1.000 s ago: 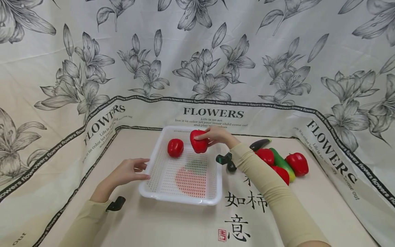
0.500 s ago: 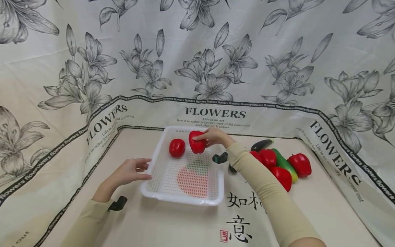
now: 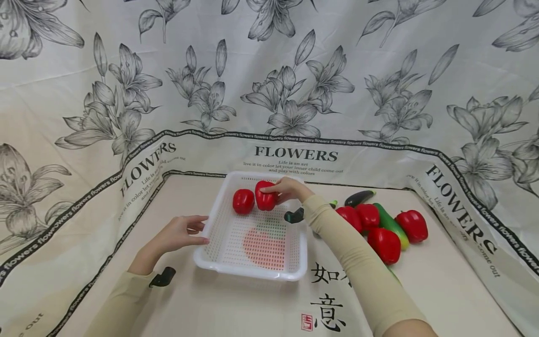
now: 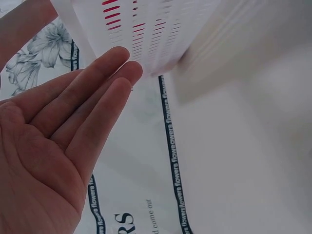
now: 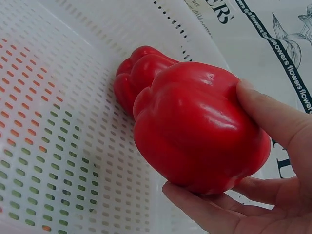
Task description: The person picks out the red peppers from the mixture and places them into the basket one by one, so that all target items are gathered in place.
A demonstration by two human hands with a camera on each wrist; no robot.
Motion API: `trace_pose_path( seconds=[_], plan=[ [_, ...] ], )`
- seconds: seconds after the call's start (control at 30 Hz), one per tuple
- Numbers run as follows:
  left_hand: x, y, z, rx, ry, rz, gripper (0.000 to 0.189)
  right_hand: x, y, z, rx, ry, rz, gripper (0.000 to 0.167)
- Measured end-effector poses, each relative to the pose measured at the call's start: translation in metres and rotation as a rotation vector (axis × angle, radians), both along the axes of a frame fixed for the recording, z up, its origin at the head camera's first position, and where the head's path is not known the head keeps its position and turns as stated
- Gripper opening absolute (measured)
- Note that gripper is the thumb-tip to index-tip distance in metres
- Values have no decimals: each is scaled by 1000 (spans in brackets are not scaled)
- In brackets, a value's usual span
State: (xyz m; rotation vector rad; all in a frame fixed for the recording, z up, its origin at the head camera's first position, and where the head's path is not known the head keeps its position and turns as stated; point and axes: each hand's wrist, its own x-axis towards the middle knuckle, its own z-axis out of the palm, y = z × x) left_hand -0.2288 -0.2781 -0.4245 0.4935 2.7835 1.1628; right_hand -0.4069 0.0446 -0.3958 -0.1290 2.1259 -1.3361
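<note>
My right hand (image 3: pixel 290 188) grips a red bell pepper (image 5: pixel 200 129) between thumb and fingers, over the far part of a white perforated plastic basket (image 3: pixel 216 269). A second red bell pepper (image 3: pixel 243 201) sits inside the basket, just left of the held one; in the right wrist view the held pepper partly covers it. At the basket's left side is my left hand (image 3: pixel 178 235), its thumb and fingertips right at the outer wall. The left wrist view shows the left fingers (image 4: pixel 92 92) straight, beside the slotted wall (image 4: pixel 141 24).
Right of the basket lie several more red bell peppers (image 3: pixel 384 245), a long green vegetable (image 3: pixel 389 223) with a yellowish end and a dark eggplant (image 3: pixel 358 198). My right forearm crosses in front of part of this group. A flower-printed cloth (image 3: pixel 294 93) hangs behind the table.
My right hand has carried its bell pepper slightly left and a little lower, closer to the pepper in the basket. My left hand stays at the basket's side.
</note>
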Motion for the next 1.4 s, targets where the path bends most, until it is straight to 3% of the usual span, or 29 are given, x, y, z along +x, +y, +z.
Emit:
trace_pose_path(
  seconds=[0.33,0.77,0.97,1.4],
  plan=[
    [-1,0,0,8,-11,3,71,1,-3,-7,1,-27,-5,47],
    [-1,-1,-4,8,-2,-2,71,1,-5,-17,41,-46,-39,62],
    [0,-1,-3,11,-4,-6,71,2,-6,-23,43,-23,-29,57],
    [0,0,-1,-1,-3,5,73,4,-5,-22,37,-19,-61,51]
  ],
)
